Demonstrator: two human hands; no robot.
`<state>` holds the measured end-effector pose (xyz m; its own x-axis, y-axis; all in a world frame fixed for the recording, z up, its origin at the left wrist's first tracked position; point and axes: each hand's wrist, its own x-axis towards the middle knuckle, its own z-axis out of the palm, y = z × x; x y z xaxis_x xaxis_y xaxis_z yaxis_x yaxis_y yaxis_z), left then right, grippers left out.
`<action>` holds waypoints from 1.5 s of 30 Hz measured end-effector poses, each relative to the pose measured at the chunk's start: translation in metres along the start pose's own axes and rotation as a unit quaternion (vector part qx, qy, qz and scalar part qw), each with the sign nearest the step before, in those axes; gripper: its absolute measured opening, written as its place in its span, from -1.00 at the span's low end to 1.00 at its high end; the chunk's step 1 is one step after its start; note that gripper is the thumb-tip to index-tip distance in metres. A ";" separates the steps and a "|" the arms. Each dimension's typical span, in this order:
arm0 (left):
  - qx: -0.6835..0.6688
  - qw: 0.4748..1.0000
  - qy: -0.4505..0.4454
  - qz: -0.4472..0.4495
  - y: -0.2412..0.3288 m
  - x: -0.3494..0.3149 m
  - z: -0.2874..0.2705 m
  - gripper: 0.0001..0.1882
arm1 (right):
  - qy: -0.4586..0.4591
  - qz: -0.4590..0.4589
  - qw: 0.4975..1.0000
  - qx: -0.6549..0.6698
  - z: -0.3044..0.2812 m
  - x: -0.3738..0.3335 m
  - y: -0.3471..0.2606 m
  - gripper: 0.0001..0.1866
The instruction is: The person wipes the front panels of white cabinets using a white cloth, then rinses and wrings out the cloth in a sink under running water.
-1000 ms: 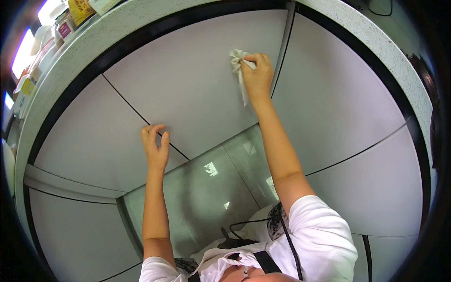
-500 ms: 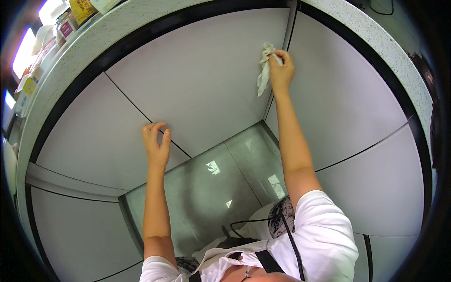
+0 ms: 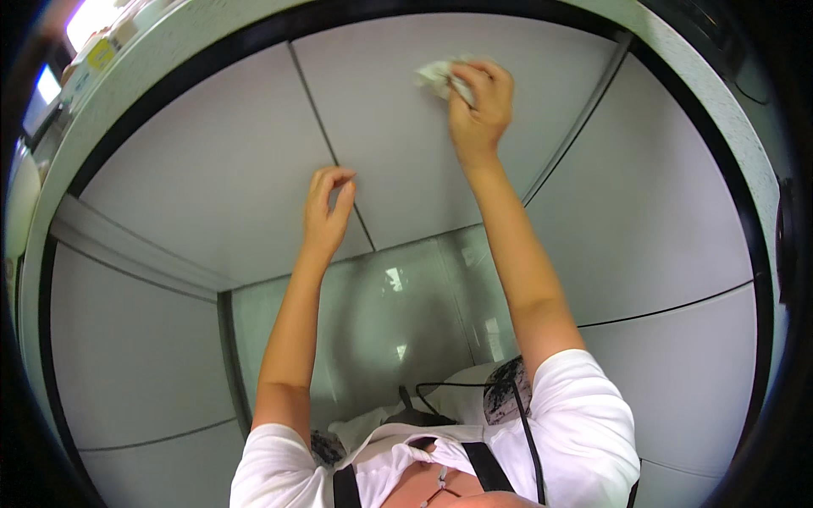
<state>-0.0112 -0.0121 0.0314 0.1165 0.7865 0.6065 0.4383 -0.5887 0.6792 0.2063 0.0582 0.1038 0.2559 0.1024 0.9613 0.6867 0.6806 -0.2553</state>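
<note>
A crumpled whitish cloth (image 3: 437, 78) is gripped by my right hand (image 3: 483, 106), against the upper part of a pale cabinet door (image 3: 415, 161). The cloth's edges are slightly blurred. My left hand (image 3: 326, 216) is beside the dark seam (image 3: 311, 102) between this door and the neighbouring door (image 3: 212, 161) on the left. Its fingers are curled, with a gap between thumb and forefinger, and nothing shows in them. Whether its fingertips touch the door cannot be made out.
A speckled light countertop (image 3: 114, 80) with a black band beneath curves around the cabinets. Small packages (image 3: 102, 55) stand on it at the far left. More cabinet doors (image 3: 652, 186) flank me on the right. Below is a glossy grey-green floor (image 3: 381, 313). A black cable (image 3: 529, 432) hangs by my right side.
My view has shifted to the right. My right hand has carried the cloth from beside the corner leftward onto the door's upper middle. My left hand has risen along the seam.
</note>
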 end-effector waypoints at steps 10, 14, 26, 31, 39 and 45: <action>-0.138 0.980 0.092 -0.106 -0.026 -0.024 -0.007 -0.79 | -0.173 -0.211 0.960 0.059 0.030 -0.062 -0.036 -0.59; -0.221 0.956 0.136 -0.134 -0.031 -0.026 0.005 -0.76 | -0.513 -0.218 0.828 0.057 0.002 -0.151 -0.003 -0.60; -0.191 0.950 0.128 -0.211 -0.044 -0.039 -0.010 -0.70 | -0.329 -0.250 0.907 -0.085 -0.006 -0.079 0.010 -0.62; -0.206 0.945 0.140 -0.211 -0.053 -0.037 0.007 -0.70 | -0.190 -0.193 0.963 0.007 0.023 -0.024 -0.038 -0.70; -0.204 0.941 0.187 -0.196 -0.058 -0.039 0.013 -0.75 | -0.679 -0.161 0.716 -0.029 -0.009 -0.187 0.017 -0.56; -0.128 0.957 0.143 -0.219 -0.050 -0.048 0.003 -0.75 | -0.627 -0.283 0.725 -0.044 -0.070 -0.206 0.081 -0.54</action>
<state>-0.0364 -0.0195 -0.0329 -0.2925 0.9066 0.3043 0.1525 -0.2699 0.9507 0.2575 0.0414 -0.1219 -0.8648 0.4408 0.2405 0.4952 0.8280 0.2631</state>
